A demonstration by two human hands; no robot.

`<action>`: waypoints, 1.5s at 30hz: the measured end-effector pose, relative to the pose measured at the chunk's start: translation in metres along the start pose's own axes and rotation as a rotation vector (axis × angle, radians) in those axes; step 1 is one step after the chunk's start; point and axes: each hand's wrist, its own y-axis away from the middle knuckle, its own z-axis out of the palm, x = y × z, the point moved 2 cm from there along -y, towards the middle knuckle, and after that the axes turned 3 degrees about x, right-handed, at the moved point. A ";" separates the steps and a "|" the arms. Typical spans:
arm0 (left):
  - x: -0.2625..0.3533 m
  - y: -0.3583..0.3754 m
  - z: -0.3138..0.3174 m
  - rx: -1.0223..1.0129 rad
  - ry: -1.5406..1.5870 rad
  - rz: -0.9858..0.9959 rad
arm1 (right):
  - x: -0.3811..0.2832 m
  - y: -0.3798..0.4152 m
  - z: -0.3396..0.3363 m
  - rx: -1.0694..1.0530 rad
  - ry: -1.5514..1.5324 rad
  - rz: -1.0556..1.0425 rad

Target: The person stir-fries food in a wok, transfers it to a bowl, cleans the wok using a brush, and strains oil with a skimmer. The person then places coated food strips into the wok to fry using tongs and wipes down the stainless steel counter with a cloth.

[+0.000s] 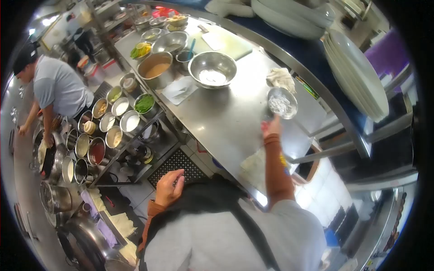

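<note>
My right hand (271, 127) reaches forward over the steel table and grips the near rim of a small metal bowl (294, 108). White powder (279, 104) lies in that bowl. My left hand (169, 188) hangs in front of my body, off the table edge, its fingers curled in with nothing visible in them. Left of the small bowl stands a larger steel mixing bowl (213, 67) with something white at its bottom. A crumpled cream cloth (281, 79) lies just behind the small bowl.
A pot of brown liquid (156, 70), a white cutting board (235, 47) and several bowls line the table's far left. Stacked plates (355, 74) stand on the shelf at right. At left, a co-worker (63, 83) leans over the stove beside several ingredient containers (96, 150).
</note>
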 end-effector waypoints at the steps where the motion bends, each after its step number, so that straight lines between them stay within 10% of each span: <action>1: 0.000 0.000 -0.002 0.002 -0.004 -0.005 | -0.013 -0.020 -0.005 0.051 -0.008 0.010; 8: -0.009 0.013 -0.015 0.103 -0.033 -0.019 | -0.024 -0.113 -0.025 -0.101 0.353 -0.426; 11: -0.021 0.025 -0.023 0.191 -0.077 -0.053 | -0.029 0.032 0.022 -0.192 0.391 -0.417; 26: -0.026 0.095 -0.189 0.639 -0.547 -0.331 | 0.199 0.397 0.134 -1.624 0.898 0.198; 37: -0.097 0.217 -0.255 0.632 -0.818 -0.779 | 0.325 0.544 0.123 -2.054 1.109 0.294; 43: -0.066 0.308 -0.309 1.098 -0.836 -0.798 | 0.348 0.612 0.127 -2.034 1.169 0.553; 45: -0.068 0.370 -0.319 0.932 -0.764 -1.543 | 0.361 0.626 0.140 -2.131 1.185 0.551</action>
